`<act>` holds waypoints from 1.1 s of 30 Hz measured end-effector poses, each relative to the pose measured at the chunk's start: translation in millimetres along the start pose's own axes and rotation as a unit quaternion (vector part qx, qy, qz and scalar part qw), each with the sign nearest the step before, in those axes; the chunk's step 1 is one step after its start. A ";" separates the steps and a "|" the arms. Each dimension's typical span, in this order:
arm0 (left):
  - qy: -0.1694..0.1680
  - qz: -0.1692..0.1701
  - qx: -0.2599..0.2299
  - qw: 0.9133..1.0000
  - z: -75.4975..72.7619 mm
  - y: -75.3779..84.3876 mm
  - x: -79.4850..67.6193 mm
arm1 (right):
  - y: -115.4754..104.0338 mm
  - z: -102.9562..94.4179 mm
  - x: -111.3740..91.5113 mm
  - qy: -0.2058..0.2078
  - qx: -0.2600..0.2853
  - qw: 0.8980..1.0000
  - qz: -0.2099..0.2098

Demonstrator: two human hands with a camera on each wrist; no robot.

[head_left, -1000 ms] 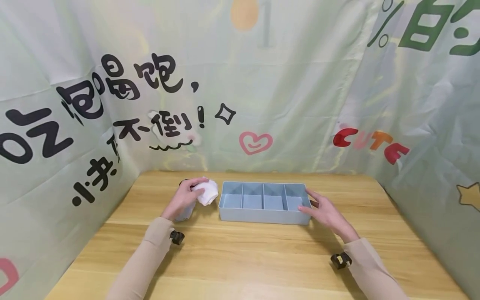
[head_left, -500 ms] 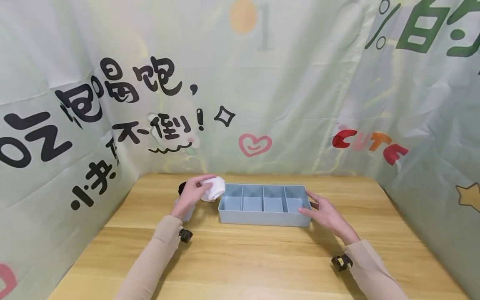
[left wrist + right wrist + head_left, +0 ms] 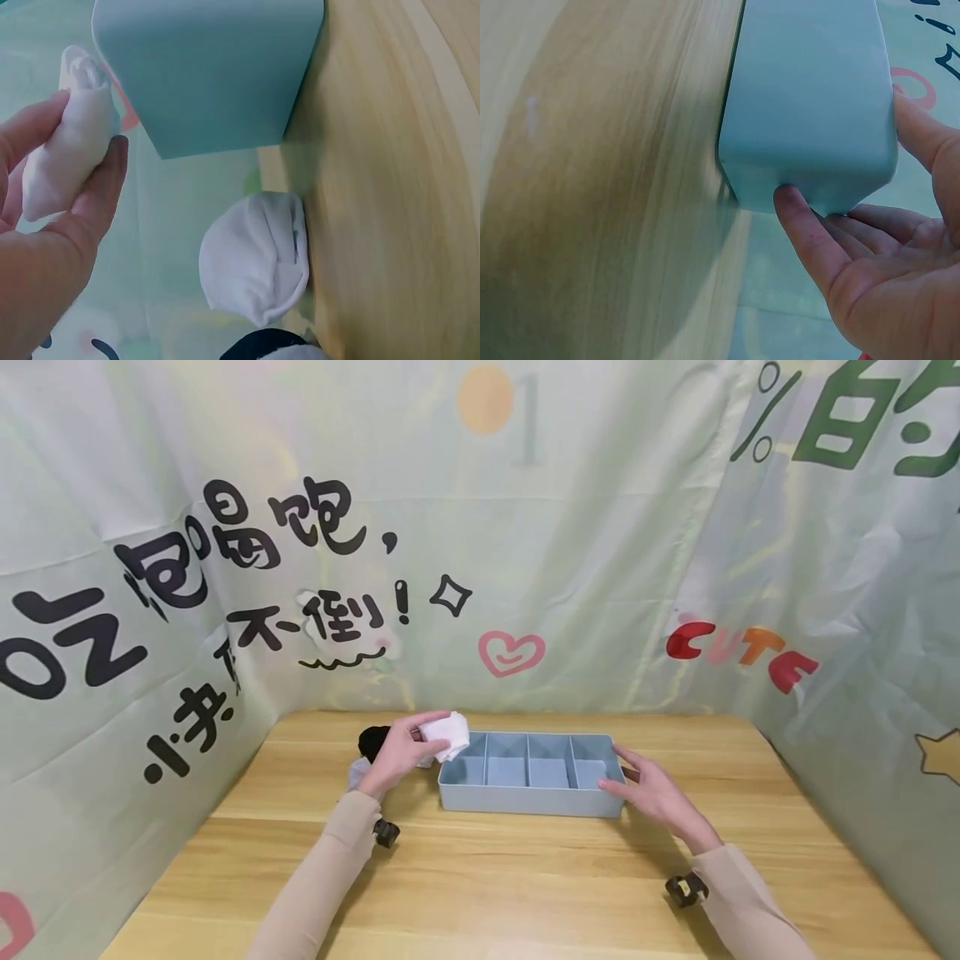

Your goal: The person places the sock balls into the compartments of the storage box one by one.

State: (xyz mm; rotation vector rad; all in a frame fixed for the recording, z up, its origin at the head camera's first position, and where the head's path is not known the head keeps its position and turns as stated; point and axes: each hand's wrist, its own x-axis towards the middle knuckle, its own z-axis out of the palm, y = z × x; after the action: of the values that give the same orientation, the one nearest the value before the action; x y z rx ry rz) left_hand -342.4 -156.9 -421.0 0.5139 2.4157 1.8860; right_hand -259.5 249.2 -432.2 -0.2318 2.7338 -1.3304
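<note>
A printed backdrop [image 3: 585, 568] hangs behind our wooden table [image 3: 510, 885]. Our blue box [image 3: 528, 801] lies with its long axis left to right. Our right hand [image 3: 654, 792] grips its far right end; our left hand [image 3: 399, 752], nearer the leftmost compartment [image 3: 467, 773], pinches a folded white cloth [image 3: 450, 735] at that end's back corner, though we cannot tell whether it overhangs.

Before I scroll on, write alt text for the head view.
The left hand pinches a white cloth bundle at the left end of a blue four-compartment box on a wooden table; the right hand holds its other end.
</note>
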 end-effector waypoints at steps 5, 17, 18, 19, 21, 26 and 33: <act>-0.006 0.008 -0.001 1.000 4.7 0.7 1.3 | -1.4 0.6 0.5 -0.002 0.002 1.000 0.004; -0.049 0.025 0.043 0.998 10.3 5.4 3.5 | -1.7 -0.9 1.2 -0.007 0.006 1.000 0.006; -0.051 0.032 0.057 0.997 10.1 5.8 3.2 | -1.6 -0.6 1.3 -0.008 0.005 1.000 0.006; -0.053 0.036 0.075 0.995 10.3 6.5 3.0 | -1.5 -0.5 1.2 -0.008 0.006 1.000 0.007; -0.054 0.047 0.120 0.990 11.0 8.1 3.1 | -1.2 -0.1 1.0 -0.007 0.008 1.000 0.009; -0.061 0.059 0.204 0.975 16.4 7.0 7.6 | -1.6 -0.7 0.2 -0.006 0.010 1.000 0.010; -0.057 0.048 0.252 0.965 26.2 5.9 10.0 | -2.2 -2.0 0.6 -0.007 0.006 1.000 0.007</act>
State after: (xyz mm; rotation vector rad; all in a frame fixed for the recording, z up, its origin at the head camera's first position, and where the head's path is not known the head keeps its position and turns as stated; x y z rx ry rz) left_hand -344.5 -128.3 -420.5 0.7468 2.8269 1.2036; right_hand -260.3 249.3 -429.2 -0.2190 2.7097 -1.3369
